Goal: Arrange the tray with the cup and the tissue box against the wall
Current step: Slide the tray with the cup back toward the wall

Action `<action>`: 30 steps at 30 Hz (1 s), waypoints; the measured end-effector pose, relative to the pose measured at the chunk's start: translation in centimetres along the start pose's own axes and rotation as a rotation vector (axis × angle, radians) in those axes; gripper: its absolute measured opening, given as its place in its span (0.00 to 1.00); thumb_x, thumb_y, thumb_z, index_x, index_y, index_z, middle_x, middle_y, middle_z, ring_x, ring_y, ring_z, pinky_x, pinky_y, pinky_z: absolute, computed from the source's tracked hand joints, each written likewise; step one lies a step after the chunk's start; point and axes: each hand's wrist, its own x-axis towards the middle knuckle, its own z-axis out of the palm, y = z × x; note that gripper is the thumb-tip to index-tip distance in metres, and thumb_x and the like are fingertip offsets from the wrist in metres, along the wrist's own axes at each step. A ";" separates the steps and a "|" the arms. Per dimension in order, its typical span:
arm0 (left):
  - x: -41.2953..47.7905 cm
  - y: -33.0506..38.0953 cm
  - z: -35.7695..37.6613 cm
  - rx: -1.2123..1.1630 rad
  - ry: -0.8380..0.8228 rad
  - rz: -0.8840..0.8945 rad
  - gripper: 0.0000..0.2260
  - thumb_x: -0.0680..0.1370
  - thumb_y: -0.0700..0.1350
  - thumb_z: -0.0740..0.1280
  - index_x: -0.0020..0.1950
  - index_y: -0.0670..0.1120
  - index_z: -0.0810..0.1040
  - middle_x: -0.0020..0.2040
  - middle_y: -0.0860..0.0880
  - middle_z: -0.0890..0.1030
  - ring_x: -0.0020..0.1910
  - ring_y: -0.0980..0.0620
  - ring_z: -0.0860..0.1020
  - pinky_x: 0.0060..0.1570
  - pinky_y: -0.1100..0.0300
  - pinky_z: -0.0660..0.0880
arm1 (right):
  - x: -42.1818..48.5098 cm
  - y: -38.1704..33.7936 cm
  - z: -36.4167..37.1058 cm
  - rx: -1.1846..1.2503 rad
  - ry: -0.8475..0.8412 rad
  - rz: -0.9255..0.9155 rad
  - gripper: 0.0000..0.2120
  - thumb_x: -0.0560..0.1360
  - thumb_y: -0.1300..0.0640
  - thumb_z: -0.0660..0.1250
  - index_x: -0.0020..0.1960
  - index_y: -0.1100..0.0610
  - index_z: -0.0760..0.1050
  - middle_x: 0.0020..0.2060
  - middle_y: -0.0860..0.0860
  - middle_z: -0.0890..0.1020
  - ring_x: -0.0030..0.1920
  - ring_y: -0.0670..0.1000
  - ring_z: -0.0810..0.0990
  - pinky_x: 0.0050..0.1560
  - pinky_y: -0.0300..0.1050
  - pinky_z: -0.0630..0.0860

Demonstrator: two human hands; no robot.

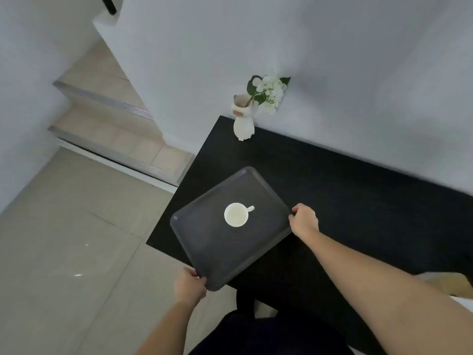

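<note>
1. The left hand [190,286] is reaching forward, fingers curling tight around the tray [212,254] at its 7 o'clock corner.
2. The right hand [304,219] is stretching out on a straight arm, fingers clamping the tray's 3 o'clock corner.
3. The tray is sitting skewed over the black table [345,190] edge, carrying the white cup [236,214] near its centre, handle pointing toward 2 o'clock.
4. A vase [243,121] is standing at 12 o'clock, beside the wall [332,73].

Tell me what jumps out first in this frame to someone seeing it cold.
A dark tray held at opposite corners by the left hand and right hand, overhanging the near corner of a black table. A white cup sits mid-tray, and a white vase with flowers stands against the wall.
</note>
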 end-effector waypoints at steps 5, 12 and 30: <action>1.5 -0.7 -0.2 -0.050 -0.038 0.011 0.08 0.73 0.34 0.71 0.49 0.37 0.75 0.45 0.36 0.83 0.39 0.39 0.86 0.37 0.43 0.87 | 0.6 0.3 0.2 -0.014 0.011 0.023 0.12 0.82 0.62 0.68 0.65 0.58 0.79 0.61 0.57 0.82 0.57 0.57 0.83 0.54 0.52 0.80; 2.8 0.4 -1.1 0.030 -0.024 0.087 0.09 0.75 0.32 0.71 0.49 0.38 0.72 0.40 0.37 0.80 0.35 0.40 0.82 0.41 0.38 0.86 | 0.1 2.7 -0.7 0.087 -0.012 0.080 0.05 0.81 0.62 0.70 0.56 0.56 0.80 0.51 0.52 0.82 0.46 0.51 0.80 0.46 0.47 0.77; 4.8 7.9 -0.1 0.393 -0.165 0.413 0.07 0.79 0.36 0.72 0.49 0.44 0.76 0.45 0.43 0.83 0.42 0.46 0.84 0.47 0.46 0.85 | -8.8 14.5 0.5 0.326 0.084 0.407 0.06 0.78 0.60 0.74 0.48 0.52 0.78 0.44 0.52 0.85 0.44 0.52 0.86 0.51 0.56 0.86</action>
